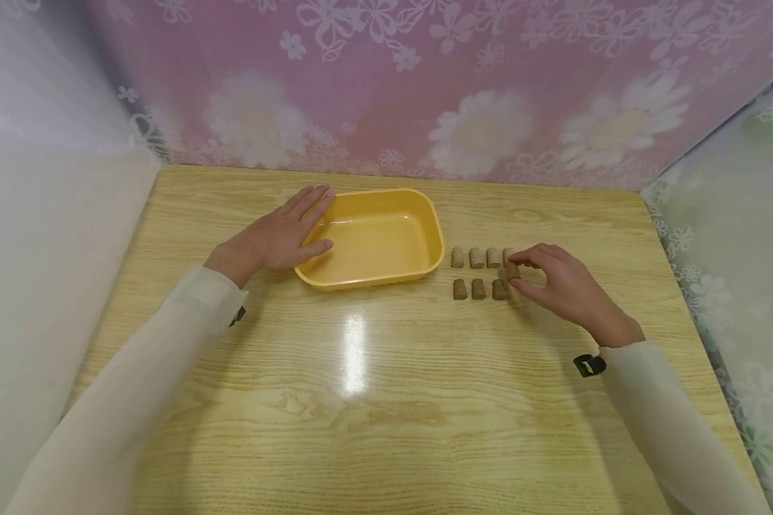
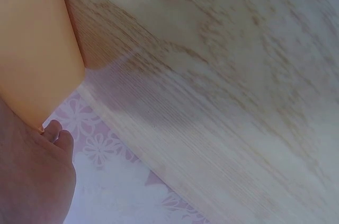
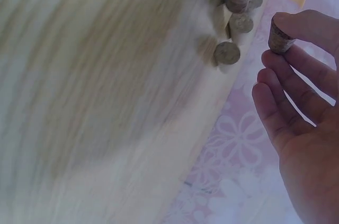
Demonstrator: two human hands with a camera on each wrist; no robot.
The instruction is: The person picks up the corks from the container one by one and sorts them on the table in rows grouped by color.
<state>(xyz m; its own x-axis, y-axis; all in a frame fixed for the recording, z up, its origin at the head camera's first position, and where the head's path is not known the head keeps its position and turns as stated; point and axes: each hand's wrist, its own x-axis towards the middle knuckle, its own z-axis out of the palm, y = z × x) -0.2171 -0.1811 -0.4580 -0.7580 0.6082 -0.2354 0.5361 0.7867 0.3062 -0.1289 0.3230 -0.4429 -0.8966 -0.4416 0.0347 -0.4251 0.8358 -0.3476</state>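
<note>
My right hand (image 1: 563, 290) pinches a dark brown cork stopper (image 1: 512, 270) between thumb and fingertips. In the right wrist view, the held cork (image 3: 279, 38) is tapered and raised off the table. Below and left of it stands a front row of dark corks (image 1: 479, 290). Behind that is a row of several lighter corks (image 1: 477, 258), its right end partly covered by my fingers. My left hand (image 1: 280, 232) rests with spread fingers over the left rim of a yellow plastic tub (image 1: 367, 280); its thumb reaches over the inside.
The wood-grain table (image 1: 361, 429) holds the tub and corks. Flowered pink cloth (image 1: 386, 93) hangs behind the table's back edge. Pale cloth walls stand at left (image 1: 51, 214) and right (image 1: 734, 286).
</note>
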